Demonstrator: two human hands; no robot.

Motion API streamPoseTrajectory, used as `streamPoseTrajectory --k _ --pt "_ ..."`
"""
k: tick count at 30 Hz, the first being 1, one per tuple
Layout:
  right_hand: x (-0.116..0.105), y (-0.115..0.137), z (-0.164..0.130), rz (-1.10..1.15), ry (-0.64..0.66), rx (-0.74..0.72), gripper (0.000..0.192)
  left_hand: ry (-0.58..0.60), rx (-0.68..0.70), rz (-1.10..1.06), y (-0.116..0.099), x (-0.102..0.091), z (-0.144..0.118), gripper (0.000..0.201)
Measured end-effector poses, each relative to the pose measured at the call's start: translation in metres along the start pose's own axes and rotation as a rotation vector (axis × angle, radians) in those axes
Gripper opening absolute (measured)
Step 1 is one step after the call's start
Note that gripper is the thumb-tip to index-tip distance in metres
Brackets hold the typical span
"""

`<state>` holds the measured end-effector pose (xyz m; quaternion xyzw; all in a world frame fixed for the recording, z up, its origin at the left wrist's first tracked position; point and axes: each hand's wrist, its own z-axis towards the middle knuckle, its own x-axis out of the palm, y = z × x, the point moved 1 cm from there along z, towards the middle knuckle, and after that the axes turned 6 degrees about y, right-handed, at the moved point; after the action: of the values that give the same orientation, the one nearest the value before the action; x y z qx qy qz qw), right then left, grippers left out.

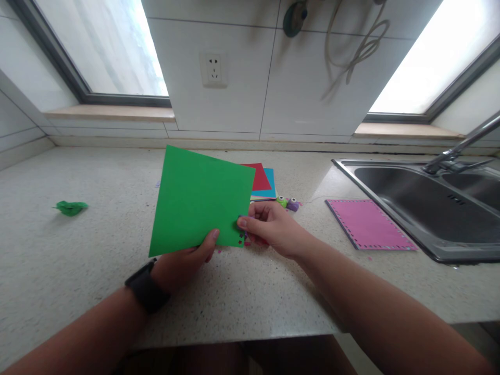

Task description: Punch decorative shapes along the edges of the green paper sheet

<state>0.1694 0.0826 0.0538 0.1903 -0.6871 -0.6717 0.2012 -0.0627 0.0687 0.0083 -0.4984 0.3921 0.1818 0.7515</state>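
Over the speckled counter [78, 260], you are pinching the green sheet [199, 198] between both hands: left hand [183, 263] under its lower edge, right hand [269, 226] nipping its near right corner.

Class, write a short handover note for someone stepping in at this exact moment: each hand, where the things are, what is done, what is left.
Left hand: holds the green sheet by its lower edge.
Right hand: pinches the sheet's lower right corner, gripping a small tool, mostly hidden.
Done: a few small holes at that corner; the pink sheet by the sink has holes along its whole border.
Left: the green sheet's other edges are unpunched.
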Motion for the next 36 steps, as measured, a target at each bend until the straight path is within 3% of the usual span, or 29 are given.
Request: streamPoseTrajectory --k 11,17,20,23,27,31,36 --pt "-0.007 -0.001 0.002 0.014 0.017 0.051 0.042 0.003 -0.118 -0.039 -0.015 -0.003 0.003 0.051" --pt "-0.027 0.000 -0.001 -0.038 -0.136 -0.043 0.040 -0.013 -0.180 -0.113 -0.024 -0.007 0.006 0.052" --pt "-0.035 0.003 -0.001 -0.229 -0.240 -0.065 0.041 -0.011 -0.193 -0.113 -0.024 -0.008 0.006 0.053" --pt "-0.040 0.005 -0.001 -0.625 -0.333 -0.066 0.039 -0.017 -0.189 -0.113 -0.022 -0.007 0.006 0.053" --pt "-0.046 0.004 0.001 -1.114 -0.316 -0.064 0.036 -0.017 -0.224 -0.224 -0.018 -0.005 0.007 0.055" --pt "-0.050 0.001 0.001 -1.226 -0.212 -0.097 0.036 0.111 -0.304 -0.502 -0.011 -0.004 0.010 0.051" --pt "-0.049 0.000 0.000 -1.335 -0.117 -0.124 0.035 0.216 -0.227 -0.685 -0.004 -0.006 0.015 0.050"
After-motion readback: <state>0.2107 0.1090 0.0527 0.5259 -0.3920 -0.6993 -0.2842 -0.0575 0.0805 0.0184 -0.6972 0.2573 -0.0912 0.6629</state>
